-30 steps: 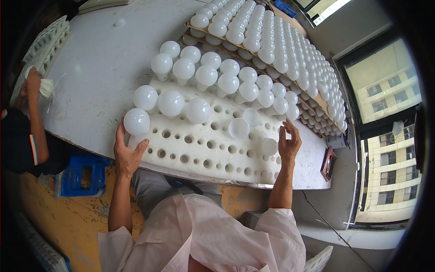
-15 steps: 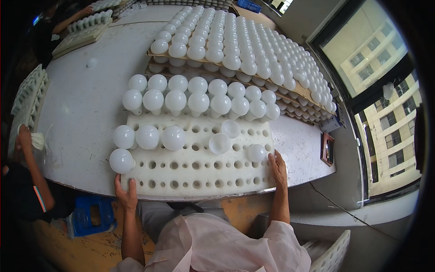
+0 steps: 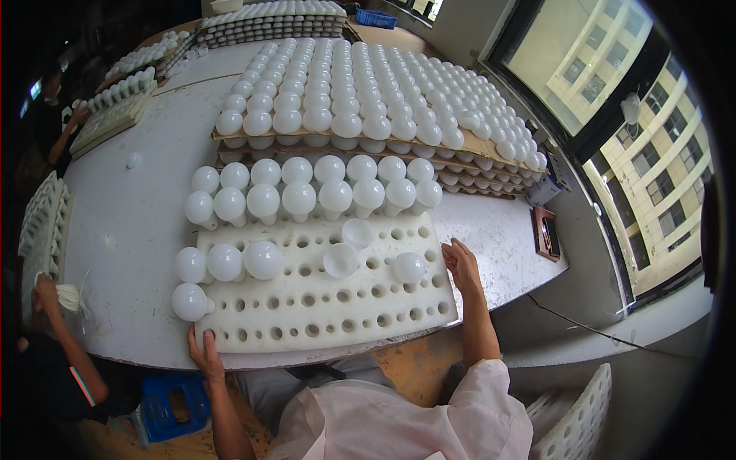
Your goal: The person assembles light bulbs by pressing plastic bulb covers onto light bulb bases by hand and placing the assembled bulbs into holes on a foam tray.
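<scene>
A white foam tray (image 3: 268,307) with rows of round holes lies at the table's near edge. My left hand (image 3: 205,356) grips its near left corner, thumb on top. My right hand (image 3: 462,267) is beside the tray's right edge, fingers slightly bent and apart, holding nothing; whether the fingertips touch the edge is unclear. Two rows of white bulbs (image 3: 299,199) stand along the tray's far side. Several more bulbs (image 3: 225,262) sit at its left, one bulb (image 3: 189,302) leaning outward. Two loose white domed covers (image 3: 340,261) lie mid-tray, and a single white bulb (image 3: 409,267) rests near the right edge.
Stacked boards full of white bulbs (image 3: 345,123) rise behind the tray. A brown box (image 3: 547,234) lies at the table's right edge by the window. At left, a co-worker's hand (image 3: 46,293) touches another foam tray (image 3: 46,222). A blue stool (image 3: 175,406) stands below.
My right hand has come off its grip on the tray and shifted farther along the right edge. My left hand stays on the corner. The whole view has tilted up.
</scene>
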Motion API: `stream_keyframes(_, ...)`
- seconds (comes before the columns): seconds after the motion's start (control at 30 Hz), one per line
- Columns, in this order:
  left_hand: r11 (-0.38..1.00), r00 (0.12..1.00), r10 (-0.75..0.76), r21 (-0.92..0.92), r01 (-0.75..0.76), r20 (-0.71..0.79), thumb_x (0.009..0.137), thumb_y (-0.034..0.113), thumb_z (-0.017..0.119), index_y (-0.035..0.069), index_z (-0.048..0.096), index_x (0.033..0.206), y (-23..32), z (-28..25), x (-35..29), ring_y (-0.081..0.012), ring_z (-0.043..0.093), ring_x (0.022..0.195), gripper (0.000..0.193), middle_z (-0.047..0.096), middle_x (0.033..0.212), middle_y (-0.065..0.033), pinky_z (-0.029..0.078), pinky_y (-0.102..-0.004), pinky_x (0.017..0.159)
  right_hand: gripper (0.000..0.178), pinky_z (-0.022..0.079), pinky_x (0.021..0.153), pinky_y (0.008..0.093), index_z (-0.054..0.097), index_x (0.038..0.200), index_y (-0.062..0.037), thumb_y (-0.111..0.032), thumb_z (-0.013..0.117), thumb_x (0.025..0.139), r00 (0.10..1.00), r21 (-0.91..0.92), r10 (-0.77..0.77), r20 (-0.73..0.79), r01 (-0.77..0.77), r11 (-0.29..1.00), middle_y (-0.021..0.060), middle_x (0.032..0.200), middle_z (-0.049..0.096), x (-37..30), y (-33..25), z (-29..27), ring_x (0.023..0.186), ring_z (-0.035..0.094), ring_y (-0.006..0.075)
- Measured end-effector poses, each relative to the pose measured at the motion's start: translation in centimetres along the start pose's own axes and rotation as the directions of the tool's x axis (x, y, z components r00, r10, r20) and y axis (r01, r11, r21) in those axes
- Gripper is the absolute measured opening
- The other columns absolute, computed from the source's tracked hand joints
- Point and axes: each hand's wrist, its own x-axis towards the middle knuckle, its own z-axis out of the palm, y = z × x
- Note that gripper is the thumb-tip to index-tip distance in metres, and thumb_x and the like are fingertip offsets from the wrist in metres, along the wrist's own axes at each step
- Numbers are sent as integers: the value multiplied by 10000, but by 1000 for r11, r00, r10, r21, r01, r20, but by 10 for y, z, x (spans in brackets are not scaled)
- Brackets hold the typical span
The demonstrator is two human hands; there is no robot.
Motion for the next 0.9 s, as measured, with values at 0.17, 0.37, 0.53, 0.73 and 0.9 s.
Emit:
stream_keyframes(0.17,999,999,19,-51,-17,30,943,266,486,-91,459,1279,-9,-1,-1,-241,545,1035,491,555,1182,-186,421,-334,921,618,349,1098,385,162,1454,52,-236,445,986,998,346,68,-2,-63,936,283,1478,246,117,10,-8,1339,358,321)
stream_keyframes(0.37,999,998,22,-25,-24,-67,930,251,476,-100,476,1249,-19,-8,-6,-262,553,1021,474,565,1159,-196,425,-344,914,673,282,1143,370,125,1445,75,-224,493,968,995,531,38,-91,17,847,252,1526,135,196,7,19,1408,219,329)
stream_keyframes(0.53,1000,996,-1,-15,0,-90,918,267,476,-99,475,1246,-15,2,-6,-264,552,1011,492,563,1156,-201,430,-351,904,212,452,843,280,525,1008,-2,-62,664,860,983,500,-53,-178,137,855,67,968,565,235,13,-4,926,542,148)
stream_keyframes(0.73,998,991,-56,-48,50,-125,904,252,480,-98,463,1263,-8,3,-7,-273,549,1038,501,542,1190,-206,432,-360,921,261,385,954,343,518,1051,-34,-5,651,829,972,531,-96,-212,197,824,62,990,570,247,23,13,957,546,154)
stream_keyframes(0.9,995,991,-68,-78,59,-119,901,248,482,-97,454,1276,-9,8,-5,-279,544,1066,510,532,1205,-209,433,-366,934,219,403,916,290,515,1001,-44,43,605,821,965,479,-193,-176,255,840,52,988,563,244,28,9,940,545,145)
